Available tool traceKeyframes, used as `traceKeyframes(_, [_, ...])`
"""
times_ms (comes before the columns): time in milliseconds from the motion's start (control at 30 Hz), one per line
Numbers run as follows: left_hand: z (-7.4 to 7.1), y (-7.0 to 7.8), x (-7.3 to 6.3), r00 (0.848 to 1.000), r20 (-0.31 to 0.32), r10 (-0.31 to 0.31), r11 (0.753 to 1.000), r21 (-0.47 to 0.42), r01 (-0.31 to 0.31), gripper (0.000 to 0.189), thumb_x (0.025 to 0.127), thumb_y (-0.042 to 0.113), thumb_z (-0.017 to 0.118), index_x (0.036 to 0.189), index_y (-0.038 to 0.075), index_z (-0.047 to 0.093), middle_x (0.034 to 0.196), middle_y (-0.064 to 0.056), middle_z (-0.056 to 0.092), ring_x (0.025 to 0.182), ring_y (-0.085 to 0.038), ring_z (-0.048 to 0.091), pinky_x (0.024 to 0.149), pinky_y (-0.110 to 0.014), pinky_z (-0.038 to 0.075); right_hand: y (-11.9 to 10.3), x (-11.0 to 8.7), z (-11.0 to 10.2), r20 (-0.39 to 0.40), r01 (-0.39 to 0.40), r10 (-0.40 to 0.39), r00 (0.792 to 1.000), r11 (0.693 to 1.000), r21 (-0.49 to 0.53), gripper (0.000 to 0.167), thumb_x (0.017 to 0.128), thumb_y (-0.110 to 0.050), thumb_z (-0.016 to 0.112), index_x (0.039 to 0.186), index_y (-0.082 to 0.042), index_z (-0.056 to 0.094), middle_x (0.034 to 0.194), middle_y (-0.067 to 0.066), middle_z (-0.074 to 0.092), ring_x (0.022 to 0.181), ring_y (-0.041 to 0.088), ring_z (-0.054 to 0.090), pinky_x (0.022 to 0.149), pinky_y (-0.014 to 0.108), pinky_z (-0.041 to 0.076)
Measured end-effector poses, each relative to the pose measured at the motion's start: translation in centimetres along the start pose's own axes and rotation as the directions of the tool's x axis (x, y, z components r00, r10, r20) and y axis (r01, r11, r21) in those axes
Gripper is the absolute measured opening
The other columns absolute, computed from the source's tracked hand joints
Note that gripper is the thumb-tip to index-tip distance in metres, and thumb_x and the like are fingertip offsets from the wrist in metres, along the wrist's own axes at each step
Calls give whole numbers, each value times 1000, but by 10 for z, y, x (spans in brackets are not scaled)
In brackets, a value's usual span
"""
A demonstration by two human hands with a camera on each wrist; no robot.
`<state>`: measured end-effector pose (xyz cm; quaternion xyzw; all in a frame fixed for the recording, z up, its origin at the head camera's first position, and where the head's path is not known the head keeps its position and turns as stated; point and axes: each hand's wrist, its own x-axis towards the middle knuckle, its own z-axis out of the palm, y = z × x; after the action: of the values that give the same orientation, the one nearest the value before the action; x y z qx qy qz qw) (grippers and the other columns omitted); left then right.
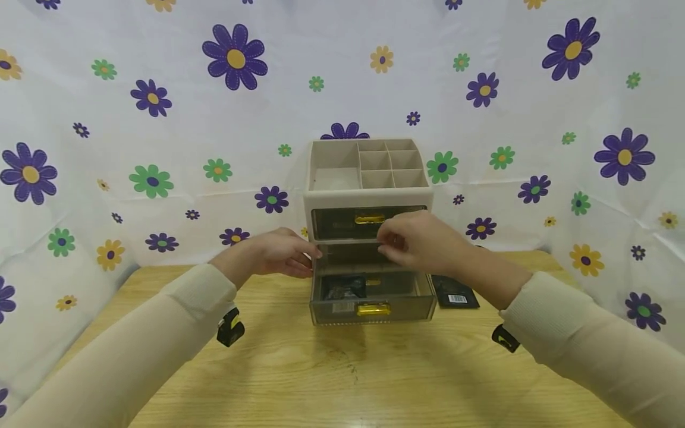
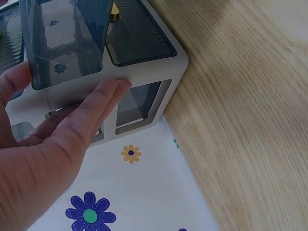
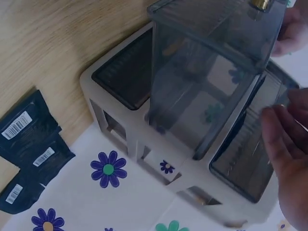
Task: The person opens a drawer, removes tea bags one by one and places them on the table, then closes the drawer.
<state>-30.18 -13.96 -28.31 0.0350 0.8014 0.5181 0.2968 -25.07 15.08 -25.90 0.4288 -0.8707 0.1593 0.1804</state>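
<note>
A beige desk organizer (image 1: 368, 194) has see-through grey drawers with gold pulls. Its top drawer (image 1: 334, 224) is closed, while the middle drawer (image 1: 332, 310) is pulled out toward me with a dark packet (image 1: 345, 286) inside. My left hand (image 1: 283, 252) lies against the organizer's left side, fingers straight along the wall (image 2: 91, 113) and thumb by the drawer edge. Over the pulled-out drawer, in front of the organizer's right half, hovers my right hand (image 1: 414, 238). Its fingers are loosely bent, with nothing visible between them, close to the top drawer front in the right wrist view.
Black packets (image 3: 36, 149) with white barcode labels lie on the wooden table (image 1: 257, 368) right of the organizer. Open compartments (image 1: 376, 160) form the organizer's top. A flowered white cloth (image 1: 187, 142) hangs behind and at the sides.
</note>
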Motion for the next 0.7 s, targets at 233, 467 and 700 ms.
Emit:
traceKeyframes(233, [-3,-1,0,1000,-2,10,1000,15,-10,44,95,17,62,129,-9,53,118,-23,63,98,-27,68,99,-43,56,-11,19,24,353,-78,66,933,997,20,39,89,-29,75,119,-5,67,109,7,71,94,18,66,85,33,57])
traceKeyframes(467, [-2,-3,0,1000,5,21,1000,8,-21,43,94,17,61,128,-9,55,116,-22,64,97,-26,68,99,-44,55,-23,36,50,548,-130,129,827,991,-37,64,90,-36,74,139,-3,52,136,12,58,127,26,54,111,41,44])
traceKeyframes(700, [-2,-4,0,1000,-7,15,1000,7,-15,42,95,16,61,128,-9,54,116,-22,63,98,-26,68,100,-44,54,-28,43,65,583,-145,160,797,987,-72,69,85,-27,80,143,-4,49,135,12,54,124,24,54,108,37,47])
